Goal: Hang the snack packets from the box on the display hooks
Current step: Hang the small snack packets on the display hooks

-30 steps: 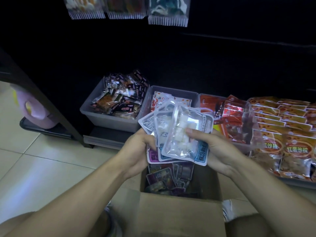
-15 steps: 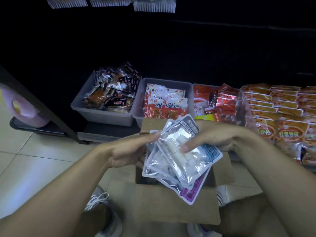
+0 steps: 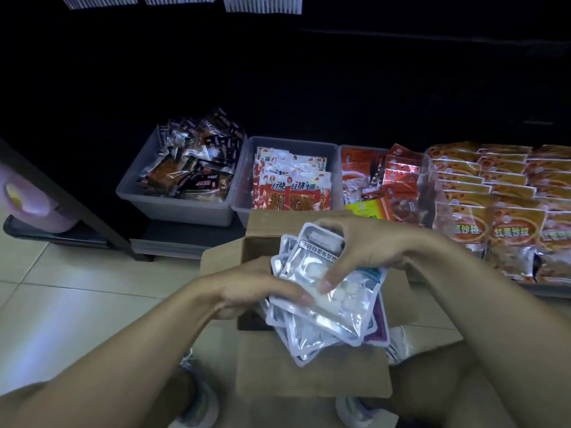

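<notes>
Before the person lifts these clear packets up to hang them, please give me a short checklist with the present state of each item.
1. Both hands hold the stack of packets: ok, left hand at its left edge, right hand on top.
2. Stack squared up: not ok, packets fanned out.
3. Stack clear of the cardboard box: ok, held above it.
4. Hang holes aligned: cannot tell.
5. Free hook available: cannot tell; only bottoms of hanging packets show.

Hanging packets (image 3: 262,4) cut off by top edge, box (image 3: 312,375) interior hidden behind held packet stack (image 3: 327,304), display hooks lost in dark, pink object (image 3: 31,205) cropped left.
</notes>
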